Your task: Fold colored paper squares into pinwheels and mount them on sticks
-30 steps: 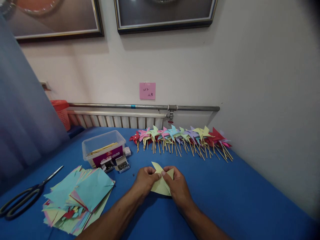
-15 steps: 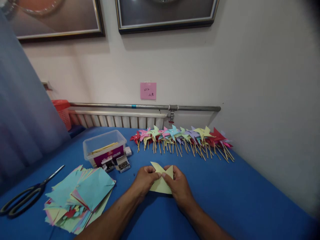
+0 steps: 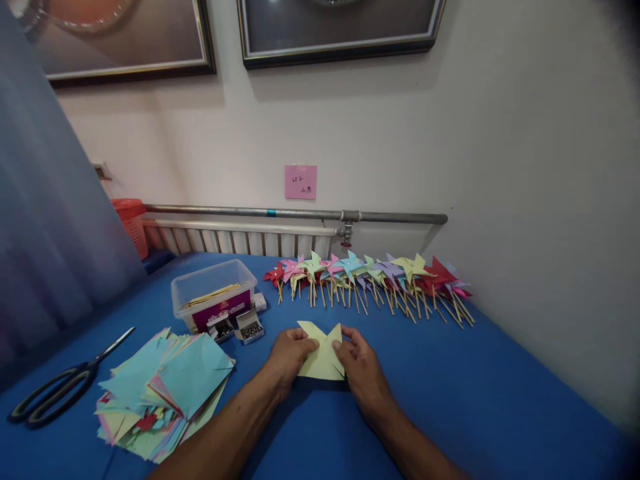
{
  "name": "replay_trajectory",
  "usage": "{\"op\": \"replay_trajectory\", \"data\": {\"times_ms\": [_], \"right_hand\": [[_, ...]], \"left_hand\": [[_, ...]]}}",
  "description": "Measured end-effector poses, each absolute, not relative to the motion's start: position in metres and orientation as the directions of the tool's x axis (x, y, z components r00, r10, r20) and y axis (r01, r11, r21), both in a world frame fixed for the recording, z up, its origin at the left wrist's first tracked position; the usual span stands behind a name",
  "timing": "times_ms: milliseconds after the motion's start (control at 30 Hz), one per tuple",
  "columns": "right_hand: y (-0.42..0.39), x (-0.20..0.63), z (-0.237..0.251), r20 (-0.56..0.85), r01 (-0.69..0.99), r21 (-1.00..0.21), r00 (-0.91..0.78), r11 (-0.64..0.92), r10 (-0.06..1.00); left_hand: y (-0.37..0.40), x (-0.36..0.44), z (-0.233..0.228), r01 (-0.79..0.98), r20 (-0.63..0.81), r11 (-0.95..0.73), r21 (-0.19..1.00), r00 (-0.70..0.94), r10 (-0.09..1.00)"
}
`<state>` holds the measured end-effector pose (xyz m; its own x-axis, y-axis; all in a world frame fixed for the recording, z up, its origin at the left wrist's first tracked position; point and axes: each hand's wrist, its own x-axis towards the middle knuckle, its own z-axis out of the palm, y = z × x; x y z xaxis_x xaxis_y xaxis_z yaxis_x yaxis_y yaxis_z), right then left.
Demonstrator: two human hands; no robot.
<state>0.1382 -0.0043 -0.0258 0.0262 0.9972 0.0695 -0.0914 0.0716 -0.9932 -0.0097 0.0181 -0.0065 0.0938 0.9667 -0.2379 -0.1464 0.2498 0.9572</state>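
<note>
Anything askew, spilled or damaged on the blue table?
Only the paper stack: its coloured squares are fanned out unevenly, corners jutting. The pinwheels lie in a row, and both hands, left hand and right hand, pinch the yellow-green paper. No spill or damage shows.

The paper [image 3: 321, 357] is a pale yellow-green sheet, partly folded, with two pointed flaps rising at its far edge and a notch between them. It lies low over the blue tabletop [image 3: 475, 393], near the front middle, pinched at its left and right sides between the fingers of two hands.
</note>
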Motion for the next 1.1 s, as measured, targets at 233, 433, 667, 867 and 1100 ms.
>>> {"op": "replay_trajectory", "data": {"times_ms": [233, 433, 667, 867, 1100], "right_hand": [[-0.008, 0.14, -0.022, 0.152, -0.108, -0.983, -0.04, 0.147, 0.988], [-0.01, 0.139, -0.02, 0.143, -0.107, -0.985, -0.066, 0.135, 0.988], [-0.01, 0.138, -0.02, 0.136, -0.094, -0.987, -0.079, 0.129, 0.988], [-0.009, 0.137, -0.02, 0.151, -0.033, -0.988, -0.068, 0.149, 0.986], [-0.008, 0.137, -0.025, 0.162, 0.03, -0.986, 0.012, 0.162, 0.987]], "left_hand": [[0.027, -0.023, -0.004, -0.267, -0.216, 0.226, 0.937, 0.068, 0.974], [0.027, -0.024, -0.002, -0.24, -0.209, 0.223, 0.945, 0.081, 0.974], [0.023, -0.019, -0.003, -0.145, -0.221, 0.234, 0.961, 0.099, 0.97], [0.021, -0.013, -0.006, -0.106, -0.226, 0.239, 0.965, 0.124, 0.966], [0.017, -0.01, -0.008, -0.103, -0.223, 0.237, 0.966, 0.125, 0.967]]}}
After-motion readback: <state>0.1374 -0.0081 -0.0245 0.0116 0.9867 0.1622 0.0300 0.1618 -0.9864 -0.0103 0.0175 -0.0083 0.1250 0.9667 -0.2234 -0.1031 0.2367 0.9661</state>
